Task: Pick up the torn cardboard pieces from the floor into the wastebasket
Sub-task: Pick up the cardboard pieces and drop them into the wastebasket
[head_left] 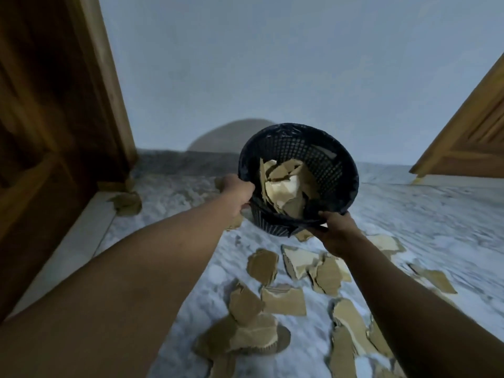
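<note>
A black mesh wastebasket (327,159) with a dark liner is tipped toward me, its mouth facing the camera. Several torn cardboard pieces (283,186) lie inside it. My left hand (237,193) grips the rim on the left side. My right hand (336,227) grips the rim at the lower right. Both arms are stretched forward. Several brown torn cardboard pieces (283,300) lie scattered on the marbled floor below and in front of the basket, some stacked on each other at the bottom (245,339).
A wooden door and frame (54,132) stand at the left, with one cardboard scrap (126,204) at its foot. Another wooden door (469,132) angles in at the right. A pale wall (245,64) runs behind the basket. More scraps (436,276) lie toward the right.
</note>
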The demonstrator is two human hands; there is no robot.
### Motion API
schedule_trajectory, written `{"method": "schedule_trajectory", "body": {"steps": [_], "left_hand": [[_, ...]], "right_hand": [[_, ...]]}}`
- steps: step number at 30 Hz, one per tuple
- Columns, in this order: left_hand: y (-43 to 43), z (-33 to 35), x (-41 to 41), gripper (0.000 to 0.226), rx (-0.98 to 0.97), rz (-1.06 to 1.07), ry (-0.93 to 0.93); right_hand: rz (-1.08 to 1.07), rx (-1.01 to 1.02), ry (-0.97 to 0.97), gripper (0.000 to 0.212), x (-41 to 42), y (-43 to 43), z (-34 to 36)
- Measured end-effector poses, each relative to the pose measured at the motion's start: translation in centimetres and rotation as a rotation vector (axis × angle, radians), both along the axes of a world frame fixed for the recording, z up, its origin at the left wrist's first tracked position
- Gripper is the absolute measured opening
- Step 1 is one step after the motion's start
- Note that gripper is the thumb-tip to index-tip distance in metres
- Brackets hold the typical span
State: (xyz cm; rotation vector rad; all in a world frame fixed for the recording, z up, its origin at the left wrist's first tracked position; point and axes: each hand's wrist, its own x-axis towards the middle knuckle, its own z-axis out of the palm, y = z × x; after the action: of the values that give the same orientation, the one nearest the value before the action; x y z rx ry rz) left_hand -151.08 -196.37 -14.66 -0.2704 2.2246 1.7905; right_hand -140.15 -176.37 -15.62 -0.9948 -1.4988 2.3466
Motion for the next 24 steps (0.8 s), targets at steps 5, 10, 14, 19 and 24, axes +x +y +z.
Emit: {"method": "schedule_trajectory", "body": {"steps": [5, 10, 14, 19, 24], "left_hand": [[-1.2, -3.9, -2.2, 0.03, -0.088, 0.013, 0.223], [-2.5, -4.3, -3.4, 0.055, -0.132, -0.051, 0.229], [-2.1, -3.4, -4.2, 0.05, -0.176, 0.007, 0.181], [-4.0, -3.8, 0.3, 0.058, -0.184, 0.042, 0.04], [-5.7, -4.5, 6.9, 0.035, -1.148, -1.337, 0.117]], "right_hand": [[0.037, 0.052, -0.051, 0.04, -1.4, -0.5, -1.6], [0.057, 0.1, -0.128, 0.029, -1.3, -0.9, 0.0], [0.065, 0.22, -0.156, 0.035, -1.8, -1.8, 0.5], [-0.005, 0.396, -0.207, 0.088, 2.5, -3.2, -4.1], [0.454, 1.003, -0.497, 0.055, 10.4, -5.7, -12.8]]}}
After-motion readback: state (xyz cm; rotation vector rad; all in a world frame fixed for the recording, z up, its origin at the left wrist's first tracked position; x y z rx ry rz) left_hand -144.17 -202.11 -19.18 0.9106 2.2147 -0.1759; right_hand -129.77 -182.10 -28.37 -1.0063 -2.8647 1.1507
